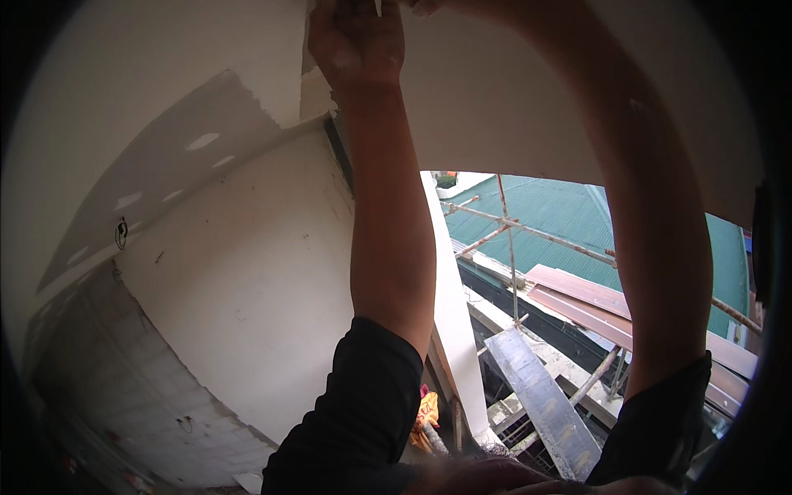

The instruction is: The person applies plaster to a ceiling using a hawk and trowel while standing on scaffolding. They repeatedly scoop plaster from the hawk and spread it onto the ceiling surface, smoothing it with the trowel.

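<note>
Both my arms reach up overhead. At the top edge is my left hand [360,45], palm side toward me, close to a ceiling seam and the pale ceiling board [487,91]. Its fingers look curled, but the picture's edge cuts them off, and whatever they hold is hidden. Only a small part of my right hand [425,7] shows, just right of the left one; most of its fingers are out of the picture. Below the left wrist, a ragged-edged joint meets a dark strip [339,154] at the top of the white wall [256,272].
A grey patched band [177,157] crosses the ceiling at left, with a black wire loop [121,234] hanging there. Through the opening at right are rusty scaffold pipes [544,233], a metal plank [544,404], brown boards [577,301] and a green roof [553,206]. An orange cloth [426,417] hangs low.
</note>
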`<control>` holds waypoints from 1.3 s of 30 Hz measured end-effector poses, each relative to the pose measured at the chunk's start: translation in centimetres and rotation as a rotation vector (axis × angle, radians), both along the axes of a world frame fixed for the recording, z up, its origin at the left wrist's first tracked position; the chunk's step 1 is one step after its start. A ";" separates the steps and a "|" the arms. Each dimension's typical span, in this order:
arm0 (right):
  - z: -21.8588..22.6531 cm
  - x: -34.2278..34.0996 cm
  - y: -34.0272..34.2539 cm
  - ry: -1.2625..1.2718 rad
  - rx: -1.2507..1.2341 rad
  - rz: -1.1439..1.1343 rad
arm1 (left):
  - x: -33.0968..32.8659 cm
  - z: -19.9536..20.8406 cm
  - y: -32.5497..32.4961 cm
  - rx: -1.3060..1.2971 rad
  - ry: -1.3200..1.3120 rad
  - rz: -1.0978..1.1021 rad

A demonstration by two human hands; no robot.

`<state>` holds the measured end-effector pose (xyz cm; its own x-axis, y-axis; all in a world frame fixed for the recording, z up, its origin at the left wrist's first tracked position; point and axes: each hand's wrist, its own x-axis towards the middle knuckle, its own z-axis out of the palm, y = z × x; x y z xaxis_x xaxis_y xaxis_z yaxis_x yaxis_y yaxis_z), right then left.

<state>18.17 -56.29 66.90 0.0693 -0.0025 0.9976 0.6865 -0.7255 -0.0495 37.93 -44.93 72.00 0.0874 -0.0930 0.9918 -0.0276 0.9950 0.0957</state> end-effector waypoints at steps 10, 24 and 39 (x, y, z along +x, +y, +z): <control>1.7 3.0 1.9 -0.029 -0.021 0.070 | 3.0 3.0 1.4 0.224 -0.492 0.099; 1.7 4.1 3.2 -0.008 -0.086 0.158 | 3.0 2.8 0.7 0.048 -0.460 0.268; 2.8 3.7 3.9 0.137 -0.150 0.164 | 1.3 2.3 0.4 0.157 -0.369 0.021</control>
